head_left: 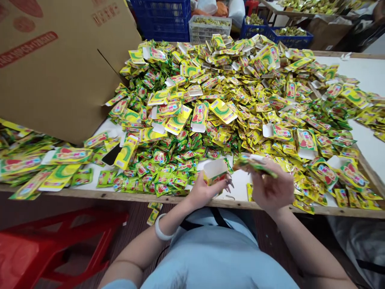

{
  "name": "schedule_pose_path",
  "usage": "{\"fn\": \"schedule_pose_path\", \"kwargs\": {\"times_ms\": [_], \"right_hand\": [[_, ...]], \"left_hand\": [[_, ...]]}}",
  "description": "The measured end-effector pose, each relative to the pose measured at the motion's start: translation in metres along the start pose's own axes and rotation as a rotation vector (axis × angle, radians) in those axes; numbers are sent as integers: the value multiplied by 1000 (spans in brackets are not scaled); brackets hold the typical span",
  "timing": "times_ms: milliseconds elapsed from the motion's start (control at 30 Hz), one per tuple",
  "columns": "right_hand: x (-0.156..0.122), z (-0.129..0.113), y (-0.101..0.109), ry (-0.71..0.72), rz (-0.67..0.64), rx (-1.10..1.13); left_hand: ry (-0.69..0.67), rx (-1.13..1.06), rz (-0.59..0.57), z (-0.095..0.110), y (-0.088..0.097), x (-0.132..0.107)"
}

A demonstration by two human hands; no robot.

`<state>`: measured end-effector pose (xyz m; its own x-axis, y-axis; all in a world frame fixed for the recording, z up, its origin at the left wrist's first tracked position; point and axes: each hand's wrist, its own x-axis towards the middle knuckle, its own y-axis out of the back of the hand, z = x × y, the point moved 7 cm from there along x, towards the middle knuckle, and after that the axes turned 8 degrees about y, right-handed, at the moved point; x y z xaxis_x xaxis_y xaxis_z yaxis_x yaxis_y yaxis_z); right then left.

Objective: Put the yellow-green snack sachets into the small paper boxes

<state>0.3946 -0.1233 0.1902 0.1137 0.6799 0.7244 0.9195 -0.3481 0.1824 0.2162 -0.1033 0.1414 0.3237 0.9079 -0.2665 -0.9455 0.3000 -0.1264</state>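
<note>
Near the table's front edge, my left hand (205,190) is closed around a small candy box (215,168), its white flap open and tilted up. To its right, my right hand (272,185) is raised over the table with several candy packets (255,163) pinched between thumb and fingers; motion blurs them a little. Green watermelon packets (164,174) lie in a heap left of my left hand. Yellow packets (300,188) are piled beside my right hand. More boxes, such as a yellow watermelon one (199,114), rest on the pile ahead.
A large brown carton (75,80) stands at the left on the table. Behind are blue crates (162,18) and a white crate (209,35) of packets. A red plastic stool (27,249) is on the floor at left. A dark phone-like object (111,155) lies among the boxes.
</note>
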Motion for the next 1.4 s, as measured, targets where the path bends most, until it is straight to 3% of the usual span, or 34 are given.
{"fn": "schedule_pose_path", "kwargs": {"times_ms": [67, 133, 200, 367, 467, 567, 633, 800, 900, 1000, 1067, 1233, 1300, 1400], "right_hand": [[-3, -17, -14, 274, -211, -48], [-8, -25, -30, 376, -440, -28], [-9, -28, -37, 369, -544, -5], [0, -43, -35, 363, -638, -76], [3, -43, -42, 240, -861, -126], [6, -42, -48, 112, -1055, -59], [11, -40, -47, 53, -1054, 24], [16, -23, -32, 18, -857, 140], [-1, -15, -29, 49, -895, 128], [-15, -11, -28, -12, -936, 145], [-23, -7, -28, -130, -944, 193], [-51, 13, -29, -671, -954, 407], [-58, 15, -31, -753, -966, 451], [-61, 13, -35, -738, -1048, 426]], "left_hand": [[-2, -43, -43, 3, -9, -6], [-35, -40, -77, 6, -14, -10], [-41, -14, -107, 6, -15, -11], [-43, 84, -117, -1, -9, -10], [-38, 278, -133, -4, -12, -9], [8, 412, -252, -8, -20, -9], [45, 374, -308, -9, -20, -9], [123, 319, -328, -13, -13, -15], [128, 330, -358, -20, -16, -18], [112, 333, -392, -28, -20, -18], [148, 292, -454, -33, -25, -18], [257, 127, -557, -36, -30, -21], [257, 167, -544, -35, -28, -22], [293, 241, -543, -35, -27, -24]]}}
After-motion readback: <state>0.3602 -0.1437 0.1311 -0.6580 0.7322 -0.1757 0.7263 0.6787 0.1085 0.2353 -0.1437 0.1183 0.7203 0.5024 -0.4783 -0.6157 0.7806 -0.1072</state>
